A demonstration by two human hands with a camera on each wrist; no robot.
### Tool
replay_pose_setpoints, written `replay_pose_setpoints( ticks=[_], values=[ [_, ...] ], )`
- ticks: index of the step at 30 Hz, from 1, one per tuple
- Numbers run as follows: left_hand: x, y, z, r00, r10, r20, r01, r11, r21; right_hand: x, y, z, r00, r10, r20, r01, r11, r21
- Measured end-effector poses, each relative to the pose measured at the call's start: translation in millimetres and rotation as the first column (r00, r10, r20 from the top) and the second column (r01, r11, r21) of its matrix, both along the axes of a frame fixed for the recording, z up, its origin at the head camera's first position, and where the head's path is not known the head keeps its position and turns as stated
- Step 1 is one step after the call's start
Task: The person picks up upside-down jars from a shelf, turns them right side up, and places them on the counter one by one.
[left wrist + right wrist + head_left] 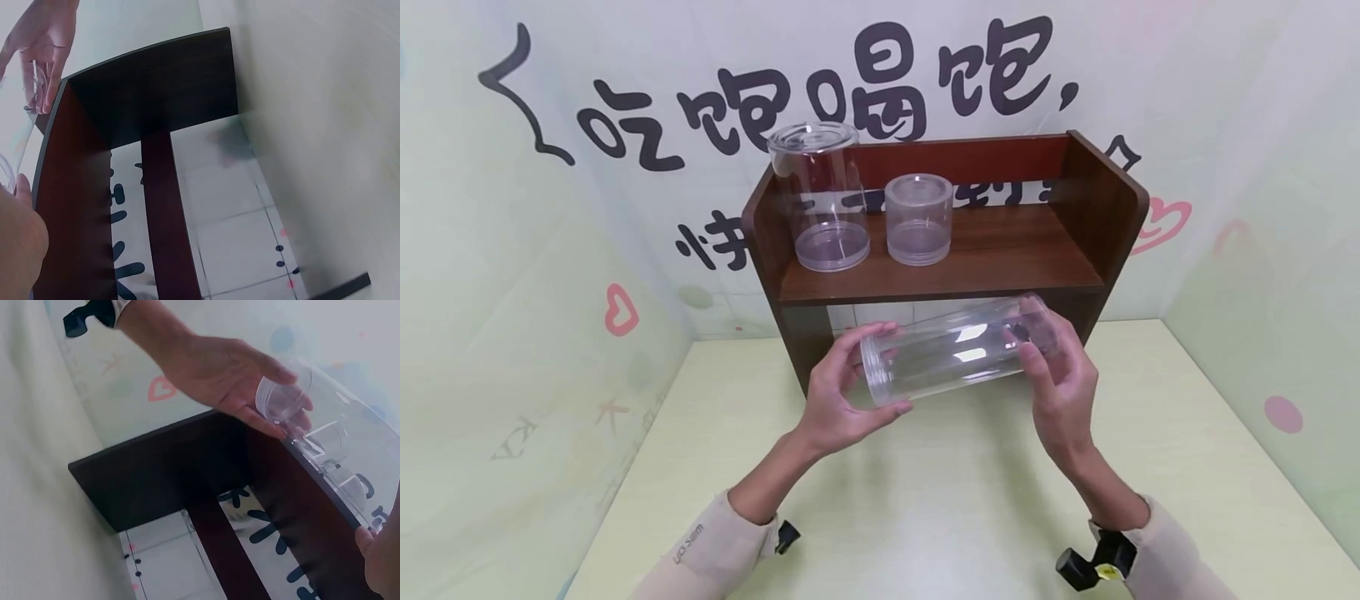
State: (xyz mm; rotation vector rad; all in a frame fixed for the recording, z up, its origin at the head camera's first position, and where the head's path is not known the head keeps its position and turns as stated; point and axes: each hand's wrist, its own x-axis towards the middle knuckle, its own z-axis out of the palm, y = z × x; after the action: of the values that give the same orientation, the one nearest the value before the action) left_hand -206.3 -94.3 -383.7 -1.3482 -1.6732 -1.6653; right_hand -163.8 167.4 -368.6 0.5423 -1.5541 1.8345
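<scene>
A tall clear plastic jar lies nearly level in the air before the dark brown shelf, its right end slightly higher. My left hand grips the ridged left end, thumb below and fingers above. At the other end, my right hand holds the jar, thumb on the near side; the fingers show through the clear wall. In the right wrist view, the left hand spans the round end of the jar. The left wrist view catches the right hand at the jar's far end.
On the shelf's upper board stand a large clear jar at the left and a shorter clear jar beside it. The shelf rests on a pale table. Behind is a printed wall cloth with black characters.
</scene>
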Motion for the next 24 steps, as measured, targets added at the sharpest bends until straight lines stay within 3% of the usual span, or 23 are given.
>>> replay_pose_setpoints(
  ticks=[2,4,9,15,24],
  values=[
    [0.7,-4.1,2.6,1.0,-0.003,0.004,0.004,1.0,-0.015,0.1,4.9,0.6,0.999,-0.048,-0.006,0.048,0.994,0.098],
    [1.5,-8.8,5.0,1.0,0.005,0.005,-0.005,0.999,-0.037,0.0,10.7,1.5,0.992,-0.12,-0.035,0.125,0.968,0.218],
    [3.2,-21.2,9.7,0.998,0.059,0.004,-0.058,0.992,-0.112,-2.6,25.7,8.8,0.945,-0.241,-0.221,0.316,0.847,0.428],
    [4.2,-36.1,14.3,0.995,0.095,0.012,-0.09,0.973,-0.212,-5.9,42.0,25.7,0.869,-0.309,-0.386,0.482,0.702,0.524],
    [9.9,-64.2,19.2,0.979,0.205,-0.011,-0.191,0.891,-0.413,-20.2,68.2,60.0,0.803,-0.335,-0.492,0.583,0.609,0.538]
  ],
)
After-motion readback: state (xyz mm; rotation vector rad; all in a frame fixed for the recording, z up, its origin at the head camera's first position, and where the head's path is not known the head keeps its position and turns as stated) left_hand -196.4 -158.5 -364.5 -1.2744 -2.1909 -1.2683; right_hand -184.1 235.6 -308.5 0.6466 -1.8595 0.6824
